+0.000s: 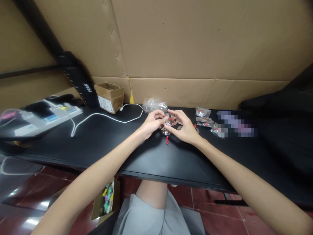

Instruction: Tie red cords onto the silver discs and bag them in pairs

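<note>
Both of my hands meet over the black table. My left hand (153, 123) has its fingers curled, with thumb and fingertips closed on the near side of a small shiny metal disc with a red cord (170, 121). On the disc's other side, my right hand (184, 128) grips the rim between thumb and fingers. Just beneath lies a second domed metal disc (166, 131), its red cord loop (167, 140) pointing towards me. Part of another disc with a red cord (197, 129) shows beyond my right hand. My fingers hide some of the pieces.
Crumpled clear plastic bags (154, 105) lie behind my left hand. Several bagged discs (204, 121) sit to the right. A cardboard box (111, 98), a white cable (102, 115) and a power strip (49, 120) are on the left. Cardboard (195, 49) walls the back.
</note>
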Action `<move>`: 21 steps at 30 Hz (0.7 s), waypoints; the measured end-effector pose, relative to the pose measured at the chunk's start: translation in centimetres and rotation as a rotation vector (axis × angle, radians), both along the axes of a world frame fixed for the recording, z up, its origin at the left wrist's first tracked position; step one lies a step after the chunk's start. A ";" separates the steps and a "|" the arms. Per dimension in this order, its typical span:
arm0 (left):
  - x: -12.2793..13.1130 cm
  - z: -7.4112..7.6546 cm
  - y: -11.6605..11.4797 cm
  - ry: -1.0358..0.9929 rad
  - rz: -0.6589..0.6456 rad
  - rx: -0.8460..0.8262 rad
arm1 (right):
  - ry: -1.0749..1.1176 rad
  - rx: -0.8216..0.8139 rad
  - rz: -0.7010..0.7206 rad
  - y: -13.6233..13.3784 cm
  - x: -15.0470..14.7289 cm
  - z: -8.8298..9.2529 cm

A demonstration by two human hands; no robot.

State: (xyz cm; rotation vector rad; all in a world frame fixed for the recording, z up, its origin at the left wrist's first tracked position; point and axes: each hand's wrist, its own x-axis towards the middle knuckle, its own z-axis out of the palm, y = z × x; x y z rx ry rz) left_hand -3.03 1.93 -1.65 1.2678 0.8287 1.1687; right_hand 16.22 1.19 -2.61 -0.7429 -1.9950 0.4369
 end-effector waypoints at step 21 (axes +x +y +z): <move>-0.3 0.8 -0.7 0.580 0.168 0.856 | -0.155 0.098 -0.110 0.3 0.1 0.0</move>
